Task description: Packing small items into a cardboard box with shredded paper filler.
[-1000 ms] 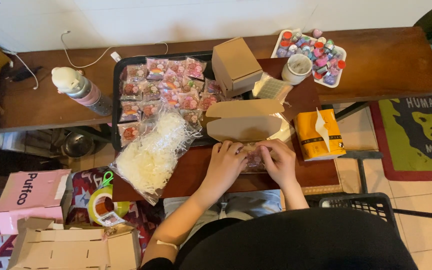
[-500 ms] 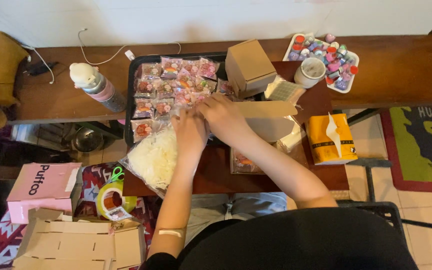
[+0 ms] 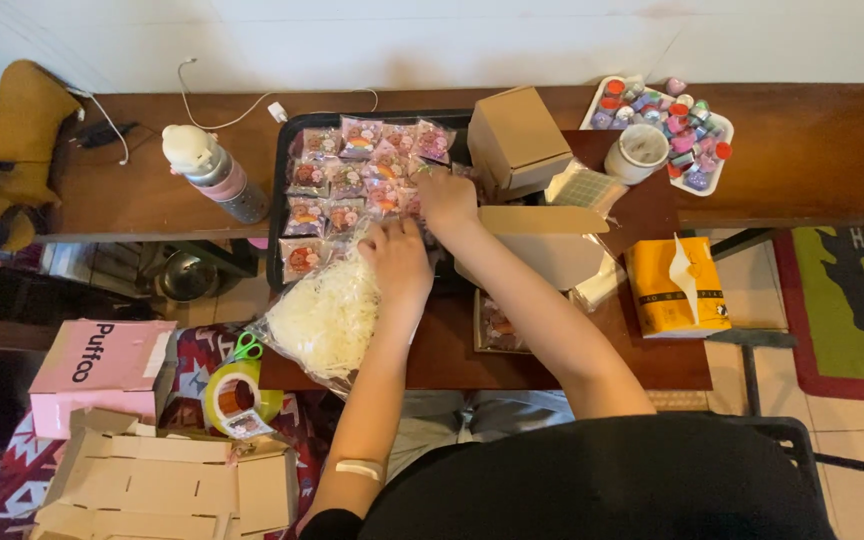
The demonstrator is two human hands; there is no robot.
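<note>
A black tray [image 3: 279,170] at the table's back holds several small pink wrapped packets [image 3: 337,180]. My right hand [image 3: 445,197] reaches onto the tray's right side and touches the packets; whether it grips one I cannot tell. My left hand [image 3: 396,262] lies palm down at the tray's near edge, over the top of a clear bag of white shredded paper [image 3: 324,320]. An open brown cardboard box [image 3: 552,245] sits just right of my right forearm. A small clear packet [image 3: 497,325] rests on the table between my arms.
A closed brown box [image 3: 518,138], a white cup [image 3: 640,152] and a tray of small coloured bottles [image 3: 664,118] stand at the back right. A yellow tissue pack [image 3: 676,285], a bottle [image 3: 214,176], tape and scissors [image 3: 236,385], a pink box [image 3: 102,370] and flat cardboard [image 3: 167,485] lie around.
Both hands left the clear packet at the table's front and reached forward to the tray; the left hand has since drawn back onto the bag of shredded paper.
</note>
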